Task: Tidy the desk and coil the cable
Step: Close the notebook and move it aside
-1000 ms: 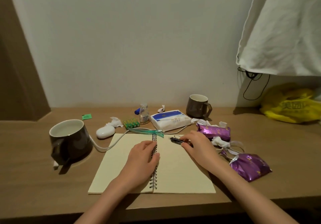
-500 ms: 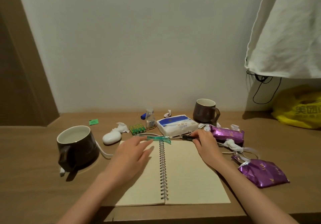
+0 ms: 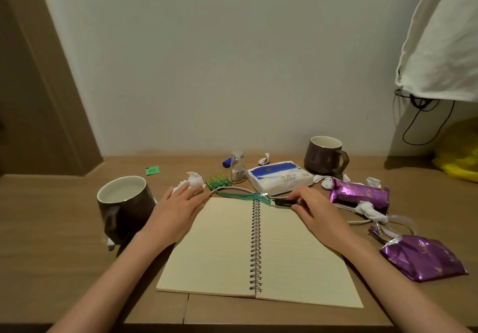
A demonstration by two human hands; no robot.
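Evidently tidying comes first: the right hand [image 3: 318, 213] pinches a dark pen [image 3: 283, 202] at the notebook [image 3: 219, 242] top edge. The left hand [image 3: 176, 208] lies flat, fingers released, near the white cable [image 3: 232, 190] sprawled across the bench [image 3: 51, 229]. Next, probably, stow the pen and gather the cable.

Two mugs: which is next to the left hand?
The front-left mug, beside the left hand; the other mug stands far back on the right.

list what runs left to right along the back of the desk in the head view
green tag → crumpled tissue → green batteries → small glass bottle → tissue pack → brown mug → yellow bag
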